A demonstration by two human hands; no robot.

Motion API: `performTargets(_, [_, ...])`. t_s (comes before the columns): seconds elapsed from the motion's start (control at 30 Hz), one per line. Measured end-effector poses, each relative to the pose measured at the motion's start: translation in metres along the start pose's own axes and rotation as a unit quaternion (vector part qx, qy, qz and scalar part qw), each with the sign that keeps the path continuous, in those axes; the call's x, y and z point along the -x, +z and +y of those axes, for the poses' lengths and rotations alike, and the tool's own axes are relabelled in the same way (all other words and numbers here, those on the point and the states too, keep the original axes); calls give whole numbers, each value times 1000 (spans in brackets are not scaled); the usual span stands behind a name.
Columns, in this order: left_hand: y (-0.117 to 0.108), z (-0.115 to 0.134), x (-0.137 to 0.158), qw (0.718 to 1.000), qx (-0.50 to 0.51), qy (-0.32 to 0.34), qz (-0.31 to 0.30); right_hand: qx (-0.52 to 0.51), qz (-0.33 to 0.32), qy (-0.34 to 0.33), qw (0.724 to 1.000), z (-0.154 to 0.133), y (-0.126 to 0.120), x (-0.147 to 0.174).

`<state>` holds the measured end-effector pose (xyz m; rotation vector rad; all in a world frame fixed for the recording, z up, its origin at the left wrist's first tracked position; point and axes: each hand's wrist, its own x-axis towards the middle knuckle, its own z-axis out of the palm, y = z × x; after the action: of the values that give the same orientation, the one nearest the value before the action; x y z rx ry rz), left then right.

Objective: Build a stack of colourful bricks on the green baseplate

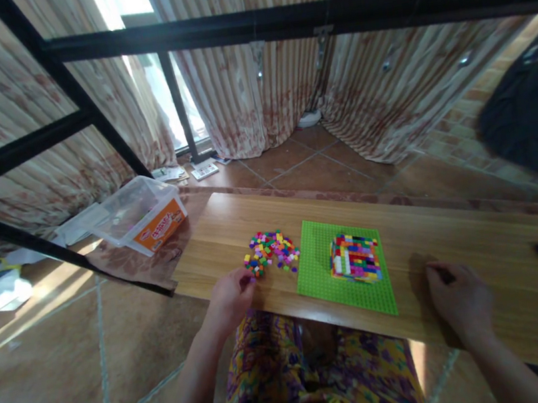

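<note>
One green baseplate [320, 274] lies mid-frame on the wooden table [456, 234], with one block of stacked bricks [355, 258] on it. One pile of loose bricks [271, 251] sits just left. The left hand [230, 298] pinches at the pile's edge. The right hand [458, 298] rests curled on the table, lower right. One clear plastic box [142, 213] sits upper left.

A wooden table [455, 227] runs across in front of the person. At its centre lies a baseplate [320, 274], and a block of joined bricks [355, 257] sits on it — toward its 3 o'clock side. A pile of loose bricks [270, 252] lies at the baseplate's 9 o'clock, just beside it. The left hand [230, 298] touches the pile at its 7 o'clock; the right hand [460, 297] rests on the table at the baseplate's 4 o'clock. A plastic box [142, 213] stands off the table at 10 o'clock.
</note>
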<state>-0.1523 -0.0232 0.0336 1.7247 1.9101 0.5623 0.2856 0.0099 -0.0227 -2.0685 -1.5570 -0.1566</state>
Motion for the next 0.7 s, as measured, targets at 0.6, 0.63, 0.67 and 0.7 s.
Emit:
performTargets(0.6, [36, 13, -1, 980, 38, -11, 197, -7, -9, 13, 1000, 2, -2, 0])
performTargets(0.63, [33, 10, 0, 977, 31, -17, 211, -8, -13, 10, 1000, 2, -2, 0])
performTargets(0.67, [30, 7, 1, 976, 21, -22, 214, -9, -15, 8, 1000, 2, -2, 0])
performTargets(0.7, [27, 5, 2, 977, 9, -26, 209, -10, -15, 8, 1000, 2, -2, 0])
